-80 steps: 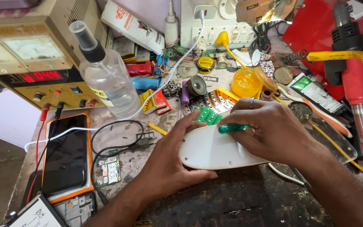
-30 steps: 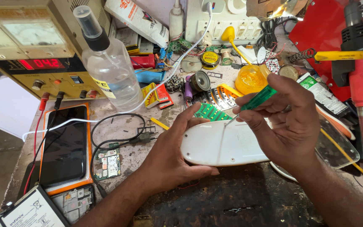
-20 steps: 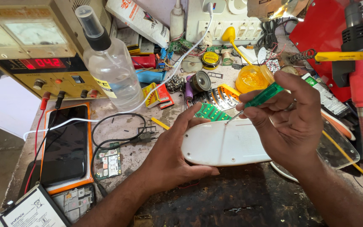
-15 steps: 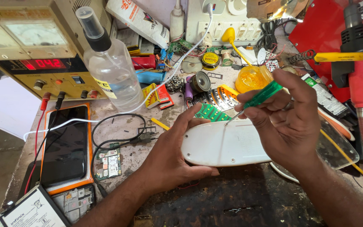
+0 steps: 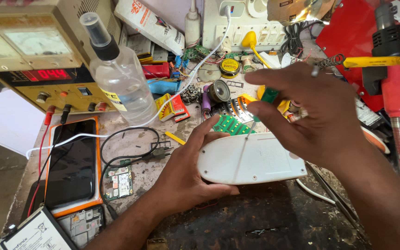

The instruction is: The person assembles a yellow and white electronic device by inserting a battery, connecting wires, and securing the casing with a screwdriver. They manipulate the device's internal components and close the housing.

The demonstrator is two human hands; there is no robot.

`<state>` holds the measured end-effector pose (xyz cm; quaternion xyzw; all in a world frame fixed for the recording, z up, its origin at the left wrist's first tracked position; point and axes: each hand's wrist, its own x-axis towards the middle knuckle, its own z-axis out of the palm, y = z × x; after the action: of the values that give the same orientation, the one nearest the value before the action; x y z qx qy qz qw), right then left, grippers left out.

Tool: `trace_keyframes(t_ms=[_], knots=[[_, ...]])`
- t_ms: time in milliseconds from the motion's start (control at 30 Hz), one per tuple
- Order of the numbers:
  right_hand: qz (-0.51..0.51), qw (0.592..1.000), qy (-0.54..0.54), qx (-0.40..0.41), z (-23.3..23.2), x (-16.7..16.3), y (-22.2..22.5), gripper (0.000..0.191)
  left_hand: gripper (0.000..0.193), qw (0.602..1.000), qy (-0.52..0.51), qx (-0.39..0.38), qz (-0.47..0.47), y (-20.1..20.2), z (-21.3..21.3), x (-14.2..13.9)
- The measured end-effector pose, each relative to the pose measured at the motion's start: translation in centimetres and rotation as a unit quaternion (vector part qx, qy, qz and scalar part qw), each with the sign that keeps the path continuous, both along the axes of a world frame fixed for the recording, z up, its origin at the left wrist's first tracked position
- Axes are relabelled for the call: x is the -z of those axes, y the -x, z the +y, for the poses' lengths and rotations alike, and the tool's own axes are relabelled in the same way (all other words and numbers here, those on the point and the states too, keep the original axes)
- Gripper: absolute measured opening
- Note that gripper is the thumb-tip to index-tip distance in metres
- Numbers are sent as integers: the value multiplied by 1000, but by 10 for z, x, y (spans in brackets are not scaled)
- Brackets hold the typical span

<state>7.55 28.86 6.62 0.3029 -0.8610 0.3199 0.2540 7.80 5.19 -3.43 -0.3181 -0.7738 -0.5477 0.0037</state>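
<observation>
We hold the white oval casing (image 5: pixel 251 159) flat on the counter (image 5: pixel 265 222) with our left hand (image 5: pixel 186 173), its grip clamped on the casing's left end, thumb on the near edge and fingers along the far edge. The casing's long axis runs left to right across the counter. Our right hand (image 5: pixel 311 115) hovers over its right half, fingers pinched together on a green-handled screwdriver (image 5: pixel 268 97) whose thin shaft slants down and leftward, so the tip meets the casing's far edge near the middle. The casing thus lies directly below and slightly near of the right grip, which is the closer hand to that spot. Left of us lie a clear spray bottle (image 5: pixel 119 78), a dark phone (image 5: pixel 70 166) and a small circuit board (image 5: pixel 120 182).
</observation>
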Motion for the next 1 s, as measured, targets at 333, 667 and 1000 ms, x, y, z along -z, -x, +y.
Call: trace_keyframes(t_ms=[333, 667, 1000], knots=[[-59, 996, -55, -27, 2, -13, 2, 59, 133, 1000, 0, -3, -5, 2, -1, 1], [-37, 989, -45, -138, -3, -12, 0, 59, 132, 1000, 11, -9, -2, 1, 0, -1], [-29, 997, -64, -21, 1, -9, 1, 57, 128, 1000, 6, -10, 10, 0, 0, 3]])
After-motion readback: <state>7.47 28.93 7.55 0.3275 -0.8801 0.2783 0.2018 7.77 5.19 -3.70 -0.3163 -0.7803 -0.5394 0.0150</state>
